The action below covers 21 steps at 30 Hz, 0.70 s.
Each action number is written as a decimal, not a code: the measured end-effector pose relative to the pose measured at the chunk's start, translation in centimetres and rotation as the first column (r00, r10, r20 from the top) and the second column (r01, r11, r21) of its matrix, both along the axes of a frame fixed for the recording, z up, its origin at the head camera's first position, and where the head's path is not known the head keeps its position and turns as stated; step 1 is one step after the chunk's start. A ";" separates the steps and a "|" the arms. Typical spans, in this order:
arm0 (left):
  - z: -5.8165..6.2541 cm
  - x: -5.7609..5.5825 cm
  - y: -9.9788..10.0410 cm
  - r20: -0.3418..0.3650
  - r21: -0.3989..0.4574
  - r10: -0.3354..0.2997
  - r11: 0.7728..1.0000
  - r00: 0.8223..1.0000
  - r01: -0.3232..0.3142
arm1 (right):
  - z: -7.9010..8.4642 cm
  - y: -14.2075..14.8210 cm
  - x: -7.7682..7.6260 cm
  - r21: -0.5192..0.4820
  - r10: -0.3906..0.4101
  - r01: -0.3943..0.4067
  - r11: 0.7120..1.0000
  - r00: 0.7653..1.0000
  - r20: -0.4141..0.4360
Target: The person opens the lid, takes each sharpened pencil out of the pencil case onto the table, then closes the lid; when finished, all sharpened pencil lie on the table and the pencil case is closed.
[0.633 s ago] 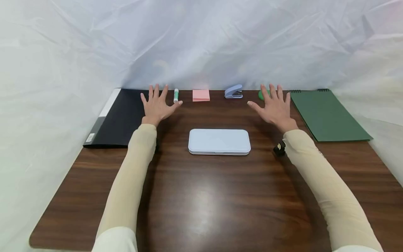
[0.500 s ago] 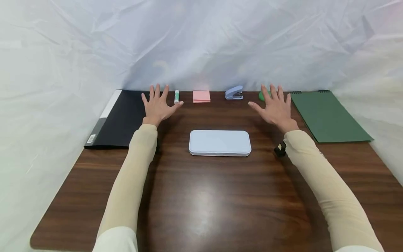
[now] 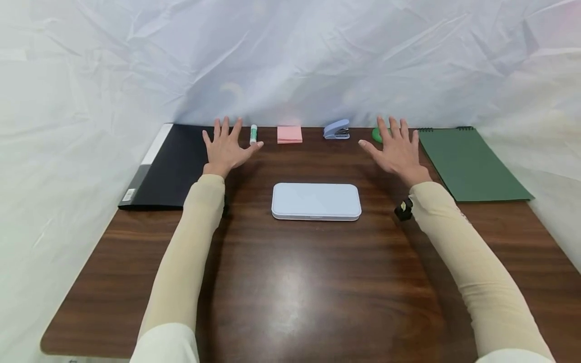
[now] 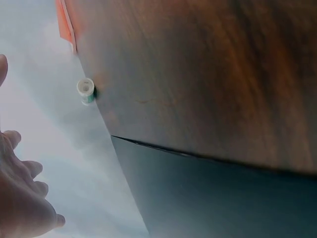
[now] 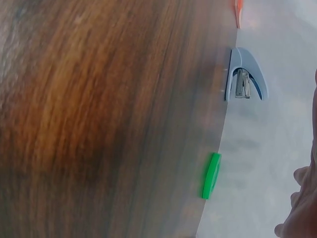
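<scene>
My left hand [image 3: 225, 154] hovers palm down with fingers spread, holding nothing. In the head view it overlaps the right edge of a black folder [image 3: 174, 171], its thumb near a glue stick [image 3: 253, 134]. My right hand [image 3: 399, 154] is likewise spread and holds nothing. Behind its fingers, partly hidden, is a flat, round green object [image 3: 376, 135], seen edge-on in the right wrist view. Between the forearms lies a closed, pale pencil case [image 3: 316, 201]. Fingers of the left hand [image 4: 22, 193] and the right hand [image 5: 302, 208] show at the edges of their wrist views.
A pink sticky note pad [image 3: 289, 134] and a light blue stapler [image 3: 337, 130] stand along the back edge of the brown wooden table [image 3: 317, 272]. To the right lies a green spiral-bound pad [image 3: 474, 164]. White sheeting [image 3: 290, 60] hangs right behind the table.
The head view has tilted a little, so everything sits slightly higher in it. Both hands keep their spread pose, and the things on the table stay put.
</scene>
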<state>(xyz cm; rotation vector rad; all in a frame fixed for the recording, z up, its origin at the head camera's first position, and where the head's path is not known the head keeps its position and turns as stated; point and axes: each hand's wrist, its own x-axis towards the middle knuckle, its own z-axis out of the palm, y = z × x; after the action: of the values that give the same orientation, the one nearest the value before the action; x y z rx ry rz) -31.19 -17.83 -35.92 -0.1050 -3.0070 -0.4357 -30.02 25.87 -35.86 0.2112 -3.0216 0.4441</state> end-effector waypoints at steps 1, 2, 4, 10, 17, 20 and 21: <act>0.0 0.0 0.1 0.001 0.004 -0.002 1.000 1.000 0.002 | 0.0 0.0 0.0 -0.004 0.007 -0.007 1.000 1.000 -0.001; 0.0 0.0 0.1 0.003 0.012 -0.006 1.000 1.000 0.006 | 0.1 0.1 0.0 -0.008 0.014 -0.014 1.000 1.000 0.000; 0.1 0.1 0.2 0.013 0.030 -0.018 0.999 1.000 0.017 | 0.1 0.2 0.0 -0.017 0.033 -0.032 0.999 0.999 0.005; 0.3 0.6 0.7 0.056 0.111 -0.064 0.992 0.996 0.058 | -0.1 0.5 0.1 -0.096 0.152 -0.149 0.984 0.988 0.025; 1.0 2.2 2.0 0.094 0.226 -0.250 0.948 0.964 0.224 | 0.0 -0.1 1.1 -0.202 0.285 -0.260 0.944 0.953 0.105; 1.1 3.3 2.8 0.146 0.265 -0.349 0.915 0.926 0.303 | 0.2 -0.7 1.8 -0.230 0.311 -0.276 0.933 0.941 0.133; 1.1 3.7 3.0 0.164 0.274 -0.378 0.905 0.911 0.326 | 0.3 -0.9 2.0 -0.234 0.321 -0.285 0.930 0.937 0.137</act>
<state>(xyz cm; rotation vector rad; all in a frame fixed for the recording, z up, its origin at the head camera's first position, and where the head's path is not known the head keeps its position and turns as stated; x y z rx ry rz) -27.52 -14.83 -34.83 -0.6331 -3.1104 -0.8976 -27.97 24.94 -35.55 0.6651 -3.0826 0.8457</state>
